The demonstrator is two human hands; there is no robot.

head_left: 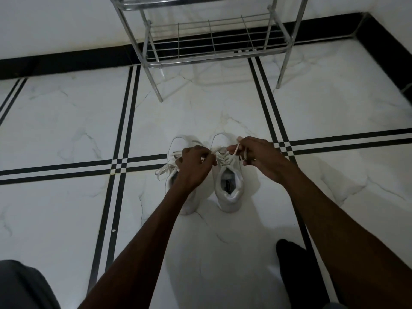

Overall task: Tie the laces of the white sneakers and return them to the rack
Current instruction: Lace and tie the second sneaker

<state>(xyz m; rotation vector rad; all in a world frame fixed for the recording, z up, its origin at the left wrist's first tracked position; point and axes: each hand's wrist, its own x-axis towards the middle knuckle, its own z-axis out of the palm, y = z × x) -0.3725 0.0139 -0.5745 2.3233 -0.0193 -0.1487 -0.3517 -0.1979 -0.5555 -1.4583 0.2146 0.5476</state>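
Two white sneakers stand side by side on the floor, toes pointing away from me. Over the right sneaker [228, 188], my left hand [195, 163] pinches one end of its lace [234, 153] and my right hand [256, 156] pinches the other end, pulled up and outward. The left sneaker [176, 148] is partly hidden under my left hand and forearm; its loose laces [163, 169] spill onto the floor to its left. The metal wire rack [211, 39] stands against the wall beyond the shoes, and its lowest shelf holds nothing.
White marble-look floor tiles with black double stripes [121, 134] spread all around. A black skirting [66, 61] runs along the white wall. My dark-socked foot [294, 262] is at lower right and a grey trouser knee [22, 286] at lower left.
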